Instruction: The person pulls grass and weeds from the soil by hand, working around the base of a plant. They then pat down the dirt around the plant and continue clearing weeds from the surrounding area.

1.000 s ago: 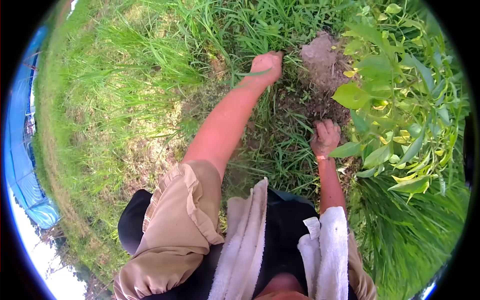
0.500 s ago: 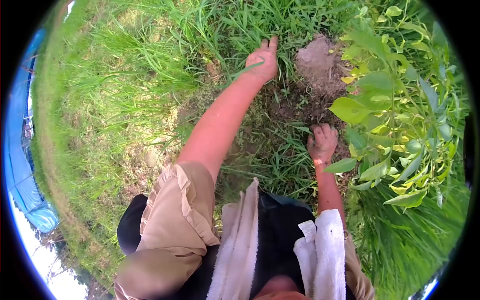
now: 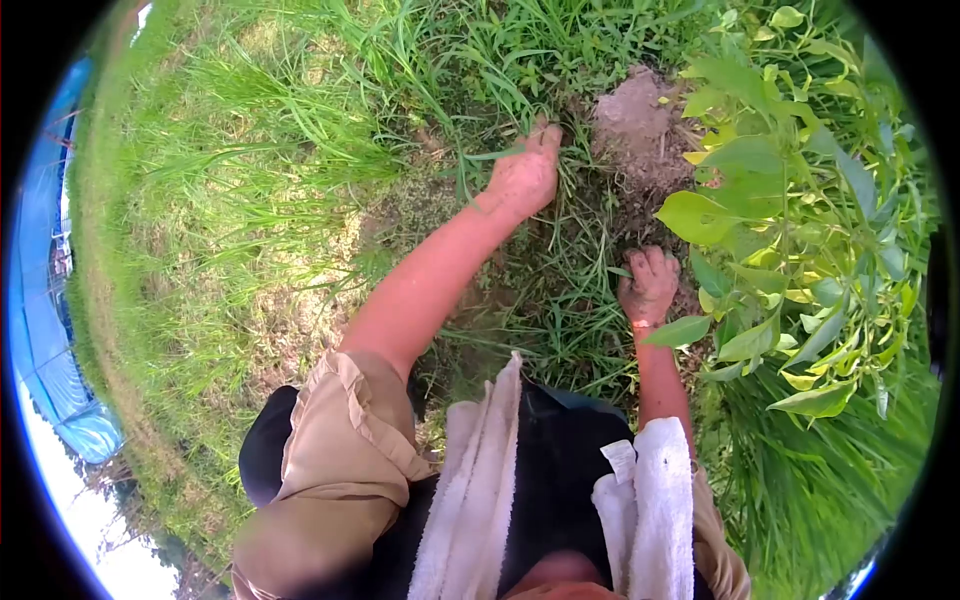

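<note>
My left hand [image 3: 525, 175] reaches forward into the grass [image 3: 575, 205], its fingers bent down and closed around blades. Their tips are partly hidden. Loose grass lies along the inner side of this hand, over dark soil. Closer to my body, my right hand [image 3: 650, 285] rests low on the ground with curled fingers, beside the leafy plant [image 3: 745, 215]. What those fingers hold, if anything, is hidden beneath them. A bare mound of soil [image 3: 635, 115] rises ahead of my right hand.
Broad yellow-green leaves overhang the right side, close to my right forearm. Tall grass [image 3: 260, 130] spreads across the left. A white towel [image 3: 470, 490] hangs down my chest. Blue sheeting [image 3: 60, 370] stands at the far left edge.
My left hand has drawn back toward my body, its fingers bending from stretched out. Grass has come with it and now covers soil that was bare. My right hand has barely moved.
</note>
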Available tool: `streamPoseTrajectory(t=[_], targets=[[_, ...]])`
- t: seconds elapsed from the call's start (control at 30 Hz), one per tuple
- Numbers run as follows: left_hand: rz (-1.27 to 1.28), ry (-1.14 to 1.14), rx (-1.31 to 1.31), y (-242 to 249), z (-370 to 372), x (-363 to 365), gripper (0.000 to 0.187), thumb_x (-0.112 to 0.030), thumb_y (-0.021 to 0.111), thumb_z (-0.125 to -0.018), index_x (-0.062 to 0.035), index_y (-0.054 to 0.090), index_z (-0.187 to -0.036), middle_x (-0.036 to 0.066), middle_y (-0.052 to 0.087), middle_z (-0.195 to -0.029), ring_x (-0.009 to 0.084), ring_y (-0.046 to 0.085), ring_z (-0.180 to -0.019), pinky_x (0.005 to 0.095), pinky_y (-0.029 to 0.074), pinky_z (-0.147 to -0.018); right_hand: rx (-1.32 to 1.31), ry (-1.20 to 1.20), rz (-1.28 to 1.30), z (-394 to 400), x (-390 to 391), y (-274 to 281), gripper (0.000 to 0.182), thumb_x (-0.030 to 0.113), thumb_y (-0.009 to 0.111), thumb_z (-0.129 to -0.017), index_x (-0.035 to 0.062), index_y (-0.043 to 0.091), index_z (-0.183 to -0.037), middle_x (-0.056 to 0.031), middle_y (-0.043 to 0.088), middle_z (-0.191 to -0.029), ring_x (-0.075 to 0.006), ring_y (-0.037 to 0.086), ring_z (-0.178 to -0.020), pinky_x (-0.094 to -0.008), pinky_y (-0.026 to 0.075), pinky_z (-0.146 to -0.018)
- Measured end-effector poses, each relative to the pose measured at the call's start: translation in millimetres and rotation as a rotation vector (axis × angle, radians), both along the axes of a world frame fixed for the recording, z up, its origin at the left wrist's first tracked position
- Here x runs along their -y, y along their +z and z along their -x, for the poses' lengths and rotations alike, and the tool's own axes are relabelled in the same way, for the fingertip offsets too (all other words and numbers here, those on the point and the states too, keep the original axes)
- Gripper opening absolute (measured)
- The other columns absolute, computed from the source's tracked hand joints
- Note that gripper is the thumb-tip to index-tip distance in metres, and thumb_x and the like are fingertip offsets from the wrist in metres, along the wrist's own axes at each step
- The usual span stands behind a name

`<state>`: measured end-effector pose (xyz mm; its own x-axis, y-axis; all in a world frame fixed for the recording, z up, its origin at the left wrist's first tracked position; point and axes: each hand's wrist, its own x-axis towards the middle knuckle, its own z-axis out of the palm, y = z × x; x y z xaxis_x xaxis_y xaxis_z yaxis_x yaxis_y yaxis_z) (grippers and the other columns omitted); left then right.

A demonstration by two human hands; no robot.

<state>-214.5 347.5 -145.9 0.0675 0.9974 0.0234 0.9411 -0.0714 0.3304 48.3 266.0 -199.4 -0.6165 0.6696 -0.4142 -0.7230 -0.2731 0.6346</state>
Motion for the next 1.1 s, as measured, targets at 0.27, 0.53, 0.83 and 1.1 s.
streamPoseTrajectory(t=[0.27,0.53,0.83,1.1], targets=[[0.016,0.079,0.129,-26,25,-13,0.022,-0.007,0.053,-0.071,-0.0014,0.061,-0.091,0.023,0.063,-0.079,0.0354,0.063,-0.079,0.0424,0.051,-0.071,2.489,0.243,-1.371,6,1,23,0.043,0.001,0.063,-0.050,0.0126,0.059,-0.092,-0.0081,0.052,-0.089,-0.0303,0.050,-0.077,-0.0407,0.040,-0.068],[0.119,-0.104,0.230,12,33,0,0.030,-0.005,0.053,-0.074,-0.0087,0.059,-0.103,0.017,0.057,-0.118,0.0333,0.058,-0.102,0.0417,0.049,-0.084,3.002,0.312,-1.623,3,3,8,0.043,0.001,0.060,-0.051,0.0140,0.060,-0.092,-0.0084,0.054,-0.089,-0.0313,0.053,-0.077,-0.0417,0.044,-0.065],[0.333,0.382,-0.018,-10,46,-101,0.032,-0.009,0.050,-0.080,0.0013,0.052,-0.110,0.024,0.053,-0.119,0.0390,0.057,-0.104,0.0428,0.047,-0.088,3.199,0.184,-1.632,6,6,16,0.043,0.002,0.059,-0.049,0.0131,0.061,-0.090,-0.0086,0.054,-0.087,-0.0302,0.051,-0.072,-0.0396,0.043,-0.062],[0.207,0.046,0.104,-7,26,3,0.027,-0.006,0.054,-0.072,-0.0015,0.057,-0.098,0.023,0.057,-0.108,0.0403,0.056,-0.102,0.0455,0.046,-0.088,3.023,0.259,-1.451,-1,3,-5,0.041,0.002,0.060,-0.049,0.0123,0.060,-0.089,-0.0087,0.054,-0.086,-0.0308,0.052,-0.073,-0.0409,0.043,-0.063]])
